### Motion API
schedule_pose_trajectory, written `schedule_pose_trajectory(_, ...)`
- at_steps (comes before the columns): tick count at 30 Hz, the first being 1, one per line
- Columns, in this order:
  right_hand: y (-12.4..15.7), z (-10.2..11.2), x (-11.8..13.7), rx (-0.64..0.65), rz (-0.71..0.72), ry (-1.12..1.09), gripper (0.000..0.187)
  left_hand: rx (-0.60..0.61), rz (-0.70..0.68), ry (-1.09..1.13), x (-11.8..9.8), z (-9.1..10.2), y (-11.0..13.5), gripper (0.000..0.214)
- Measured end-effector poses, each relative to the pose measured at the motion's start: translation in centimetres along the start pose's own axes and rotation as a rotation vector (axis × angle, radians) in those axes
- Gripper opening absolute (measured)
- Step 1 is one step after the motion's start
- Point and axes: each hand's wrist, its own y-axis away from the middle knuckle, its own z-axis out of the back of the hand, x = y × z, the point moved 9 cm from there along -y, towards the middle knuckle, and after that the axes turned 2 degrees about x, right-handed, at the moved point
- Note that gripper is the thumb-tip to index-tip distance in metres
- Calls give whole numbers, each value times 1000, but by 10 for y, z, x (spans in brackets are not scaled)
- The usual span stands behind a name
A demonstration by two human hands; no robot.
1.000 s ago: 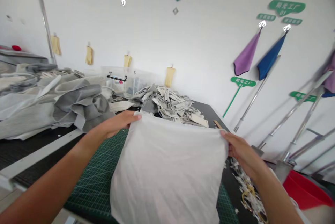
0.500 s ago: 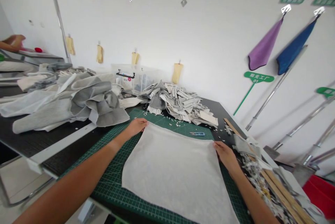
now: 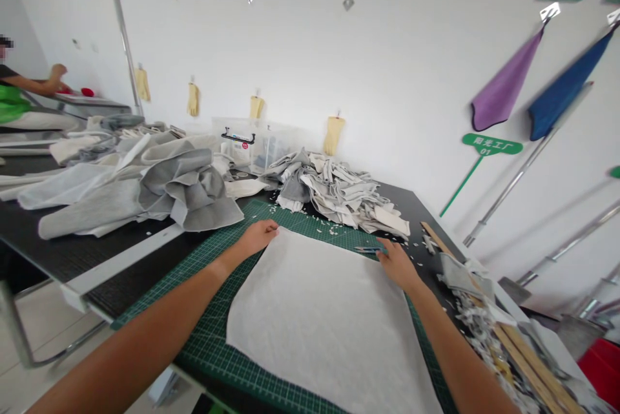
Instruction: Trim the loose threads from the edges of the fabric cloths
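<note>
A white fabric sheet (image 3: 324, 330) lies flat on the green cutting mat (image 3: 203, 301), its far edge close to both hands. My left hand (image 3: 256, 238) rests at the sheet's far left corner, fingers flat and holding nothing. My right hand (image 3: 397, 265) sits just past the far right corner, close to a pair of blue-handled thread snips (image 3: 371, 249) on the mat. Its fingertips are at or very near the snips, and I cannot tell whether they touch. Small white scraps dot the mat's far side.
A heap of grey offcuts (image 3: 339, 194) and a large grey fabric pile (image 3: 188, 188) stand beyond the mat. Wooden strips and scraps (image 3: 513, 346) lie on the right. A clear plastic box (image 3: 252, 146) is at the back. A co-worker's hand (image 3: 57, 72) shows far left.
The white sheet has gone from held up to lying flat on the mat. My right hand has moved from the sheet's corner toward the snips, and the view has turned slightly.
</note>
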Motion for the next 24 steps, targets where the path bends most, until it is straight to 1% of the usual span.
schedule_pose_trajectory(2, -10, -8, 0, 53, 5, 52, 39, -5, -18, -37, -5, 1, 1, 31)
schedule_pose_trajectory(4, -15, -12, -2, 101, -12, 60, 32, -5, -24, -81, -8, 2, 2, 31)
schedule_pose_trajectory(7, -19, -9, -6, 141, -73, -12, 24, -3, -22, -112, -12, 3, 3, 32)
schedule_pose_trajectory(9, -19, -6, -6, 156, -104, -48, 14, -7, -23, -118, -14, 3, 4, 32)
schedule_pose_trajectory(12, -20, 1, 1, 173, -135, -100, 4, -13, -19, -125, -17, 4, 6, 32)
schedule_pose_trajectory(15, -20, 2, 17, 240, -166, -227, 3, -14, 0, -119, -16, 3, 5, 30)
schedule_pose_trajectory(17, -19, 1, 38, 314, -166, -344, 5, -18, 12, -108, -15, 2, 4, 30)
schedule_pose_trajectory(19, -17, 3, 70, 383, -136, -459, 9, -25, 13, -103, -15, 1, 3, 31)
schedule_pose_trajectory(21, -14, 7, 112, 438, -76, -609, 15, -35, 7, -101, -15, 1, 3, 33)
schedule_pose_trajectory(22, -13, 10, 137, 466, -37, -772, 21, -41, 4, -101, -14, 1, 3, 33)
schedule_pose_trajectory(24, -11, 15, 187, 516, 59, -1074, 41, -46, 0, -101, -14, 1, 3, 34)
